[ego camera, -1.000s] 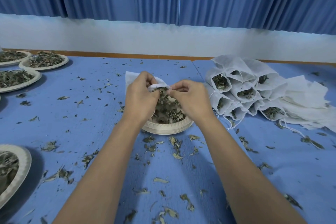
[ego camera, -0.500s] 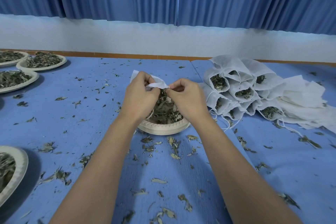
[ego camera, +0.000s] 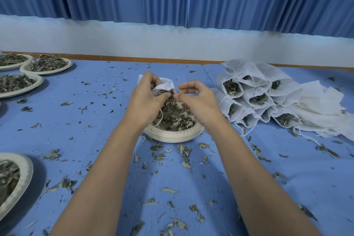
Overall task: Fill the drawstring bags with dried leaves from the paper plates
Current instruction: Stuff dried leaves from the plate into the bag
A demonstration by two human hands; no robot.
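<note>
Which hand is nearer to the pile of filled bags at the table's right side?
Right. The right hand, pinching leaves above the plate, is just left of the pile of filled bags; the left hand holds a bag farther left.

bag (ego camera: 164, 87) mostly behind left hand (ego camera: 146, 99), near-left plate (ego camera: 17, 184) cropped

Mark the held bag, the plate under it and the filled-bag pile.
bag (ego camera: 165, 85), head view, white cloth at its mouth.
plate (ego camera: 172, 136), head view, near rim.
pile (ego camera: 251, 70), head view, top bag's cloth.
</note>
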